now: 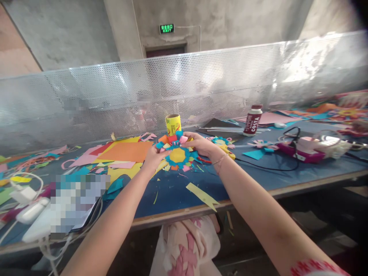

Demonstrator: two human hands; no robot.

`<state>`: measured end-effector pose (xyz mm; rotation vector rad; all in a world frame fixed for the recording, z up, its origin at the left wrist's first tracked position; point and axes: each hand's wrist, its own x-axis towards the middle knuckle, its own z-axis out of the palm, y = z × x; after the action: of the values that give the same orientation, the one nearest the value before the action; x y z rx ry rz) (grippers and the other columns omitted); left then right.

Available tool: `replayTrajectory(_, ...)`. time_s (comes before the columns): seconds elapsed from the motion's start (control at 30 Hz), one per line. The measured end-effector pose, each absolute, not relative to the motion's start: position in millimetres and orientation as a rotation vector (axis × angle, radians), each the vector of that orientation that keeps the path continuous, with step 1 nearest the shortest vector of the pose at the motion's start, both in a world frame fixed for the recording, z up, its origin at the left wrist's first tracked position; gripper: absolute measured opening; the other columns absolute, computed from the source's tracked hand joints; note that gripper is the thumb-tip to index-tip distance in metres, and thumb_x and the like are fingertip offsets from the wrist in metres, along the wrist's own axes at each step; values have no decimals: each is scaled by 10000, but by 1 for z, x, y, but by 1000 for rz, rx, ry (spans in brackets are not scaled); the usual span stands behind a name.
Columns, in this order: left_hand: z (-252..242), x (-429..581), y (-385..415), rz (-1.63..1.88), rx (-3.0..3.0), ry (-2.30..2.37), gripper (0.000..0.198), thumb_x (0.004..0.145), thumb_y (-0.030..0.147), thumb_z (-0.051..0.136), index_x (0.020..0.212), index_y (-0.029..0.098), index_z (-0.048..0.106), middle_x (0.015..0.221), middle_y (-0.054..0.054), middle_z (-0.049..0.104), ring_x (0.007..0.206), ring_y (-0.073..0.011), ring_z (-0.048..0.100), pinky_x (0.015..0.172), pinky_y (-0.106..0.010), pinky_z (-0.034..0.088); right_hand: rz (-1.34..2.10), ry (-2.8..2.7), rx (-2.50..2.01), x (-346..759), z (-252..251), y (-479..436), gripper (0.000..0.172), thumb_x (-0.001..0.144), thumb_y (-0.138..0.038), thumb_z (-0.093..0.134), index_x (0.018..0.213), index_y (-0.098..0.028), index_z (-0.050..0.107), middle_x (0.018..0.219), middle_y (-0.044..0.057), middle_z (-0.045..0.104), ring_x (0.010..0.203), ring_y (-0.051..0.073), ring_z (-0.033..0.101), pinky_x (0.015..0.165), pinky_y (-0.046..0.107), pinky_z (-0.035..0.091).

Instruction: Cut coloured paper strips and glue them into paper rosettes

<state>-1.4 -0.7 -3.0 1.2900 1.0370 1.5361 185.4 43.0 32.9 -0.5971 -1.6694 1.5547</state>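
As the left hand (152, 158) and the right hand (198, 142) gripped it, a round paper flower with a yellow centre and blue fringe (177, 155) faced the camera

The flower was at the centre of the frame, in front of a yellow hollow-topped cylindrical roll (173, 122). The left thumb was clamped on its left edge, the other fingers partly hidden; the right fingers were pinched together on a pink paper loop (183, 140) at its upper right. Left of the hands, a flat orange paper sheet (129, 151) lay on yellow paper (126, 173). Just right of them was a smaller blue-fringed paper flower (220, 140); farther right stood a maroon-and-white bottle marked COSTA (253, 120). At lower centre, a pale yellow paper strip with a notched end (202, 196) lay near the front edge of the blue tabletop (172, 199).
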Motion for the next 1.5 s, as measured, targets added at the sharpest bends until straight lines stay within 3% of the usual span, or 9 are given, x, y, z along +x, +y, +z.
replayTrajectory(0.1,-4,-2,0,1598,1367,1089,207,559,234,798,646,166,622,619,10,623,654,-146,613,689,-282,490,1564,-1669,-555,185,32,43,461,552,-259,812,980,-203,650,874,25,673,765,155,644,746,293,540)
replayTrajectory(0.23,-3,-2,0,1612,1413,1094,198,587,256,782,726,174,667,709,-11,675,713,-167,643,742,-307,507,1557,-1615,-521,185,30,49,330,656,-421,744,877,-193,657,791,29,665,674,132,611,619,256,522)
replayTrajectory(0.33,-5,-4,2,1604,1439,1063,246,583,257,784,790,175,679,770,-23,698,778,-183,657,791,-322,511,1517,-1517,-524,186,28,55,355,704,-503,680,856,-184,649,757,39,662,654,135,604,565,249,501)
replayTrajectory(0.73,-9,-8,4,1556,1538,1183,309,599,284,777,859,149,678,806,-57,699,754,-174,648,761,-305,510,1434,-1545,-505,186,32,53,285,618,-294,760,857,-187,648,760,-1,669,636,108,604,596,239,490)
replayTrajectory(1.13,-5,-5,0,1566,1431,1239,265,540,282,805,705,159,639,623,3,624,572,-119,572,597,-249,463,1429,-1550,-451,186,29,57,236,655,-274,720,867,-196,652,731,-11,643,617,100,573,575,230,460)
replayTrajectory(1.5,-4,-7,1,1618,1506,1252,228,580,294,775,740,176,664,627,-4,625,626,-154,592,645,-276,472,1493,-1551,-417,187,30,56,290,719,-356,640,963,-198,635,870,44,669,739,150,615,661,273,492)
